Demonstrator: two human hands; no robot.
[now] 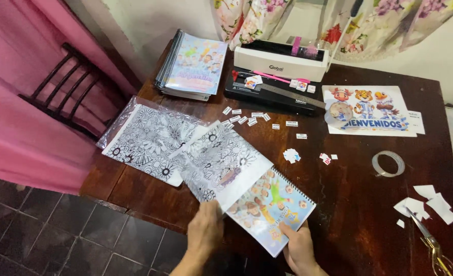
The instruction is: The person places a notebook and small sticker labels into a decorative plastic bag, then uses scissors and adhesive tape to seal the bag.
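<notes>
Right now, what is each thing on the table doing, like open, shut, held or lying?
Spiral-bound colourful notebook: held, cover side up.
Black-and-white flower-pattern sheet: lifted over the notebook.
Left hand: gripping that sheet's edge.
Right hand: gripping the notebook's corner.
Stack of spiral notebooks: closed, piled.
Scissors: lying flat.
Clear tape ring: lying flat.

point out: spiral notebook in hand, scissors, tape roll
spiral notebook (pixel 270 212), head view, colourful cover
scissors (pixel 431 243), head view, near the pivot
tape roll (pixel 388 164), head view, clear ring's rim
</notes>
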